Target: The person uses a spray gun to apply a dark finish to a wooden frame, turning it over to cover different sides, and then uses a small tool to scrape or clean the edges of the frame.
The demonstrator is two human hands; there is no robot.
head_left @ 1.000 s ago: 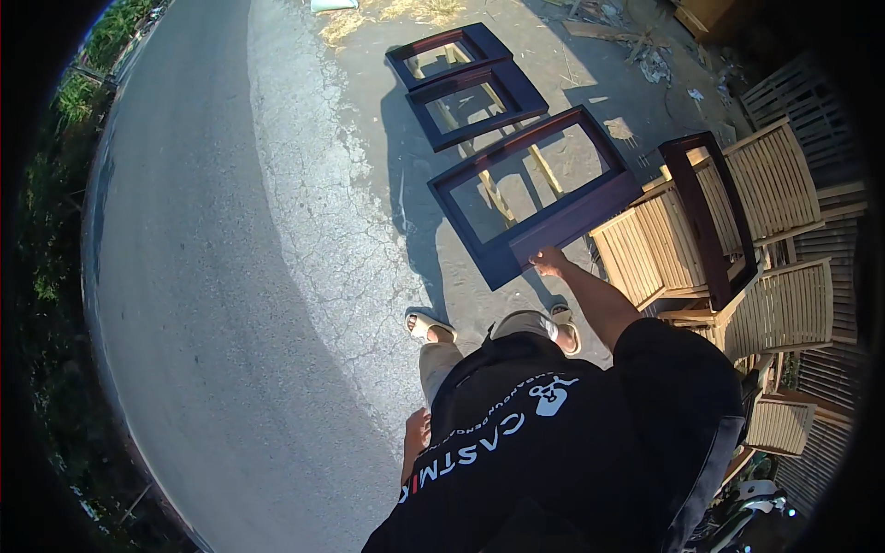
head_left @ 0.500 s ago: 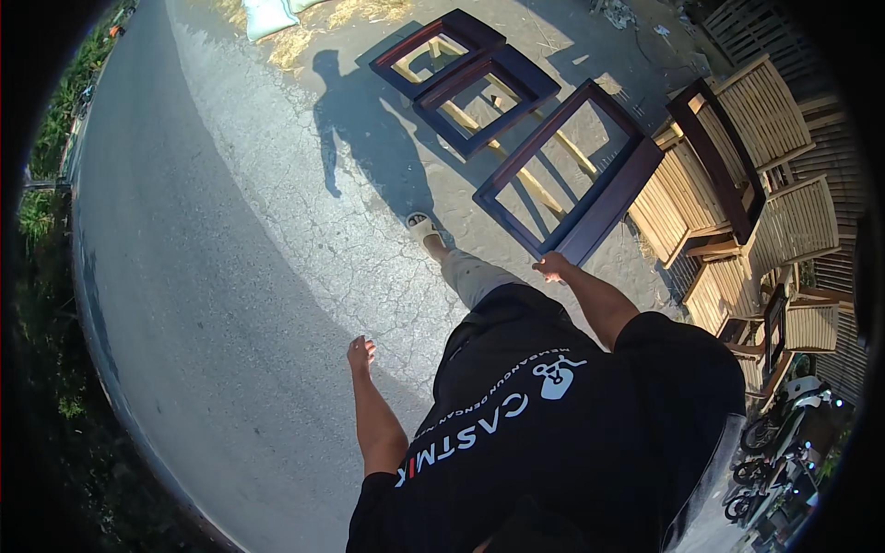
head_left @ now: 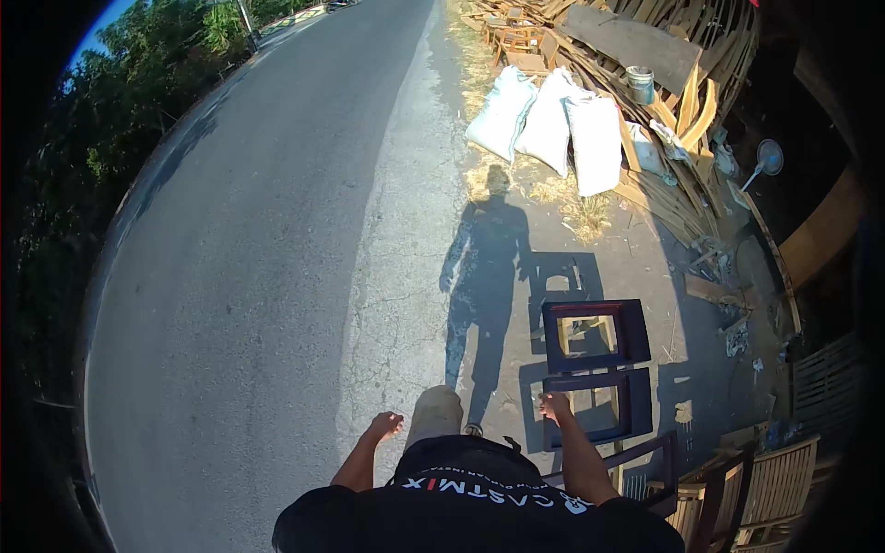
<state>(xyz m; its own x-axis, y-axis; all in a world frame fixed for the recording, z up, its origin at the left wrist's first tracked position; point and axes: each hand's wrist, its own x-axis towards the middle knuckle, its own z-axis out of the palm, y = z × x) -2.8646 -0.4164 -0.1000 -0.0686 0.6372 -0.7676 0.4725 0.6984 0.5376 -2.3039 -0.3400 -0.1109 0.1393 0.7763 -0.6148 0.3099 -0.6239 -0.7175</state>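
Right hand (head_left: 555, 405) at the left edge of a near small dark frame (head_left: 636, 405)

The right hand's fingers are bent inward and overlap the frame's left rail in view; whether they grip it, touch it or pass above it, I cannot tell. The left hand (head_left: 387, 425) is well apart to the left, partly open, its fingers loosely bent and nothing visible in it.

The near small dark frame lies right of the walker's shadow (head_left: 489, 258). Just beyond it is a far small dark frame (head_left: 632, 334), roughly parallel. Nearer, a large dark frame (head_left: 671, 461) is partly hidden by the right forearm (head_left: 585, 461). To its right, an upright dark frame (head_left: 733, 502) stands beside slatted wooden chairs (head_left: 782, 479).

Far off, three pale sacks (head_left: 595, 143) stand before a heap of planks (head_left: 627, 41), with a bucket (head_left: 639, 85) to their right. The grey road (head_left: 230, 323) fills the left, with trees (head_left: 166, 55) along its far left edge.
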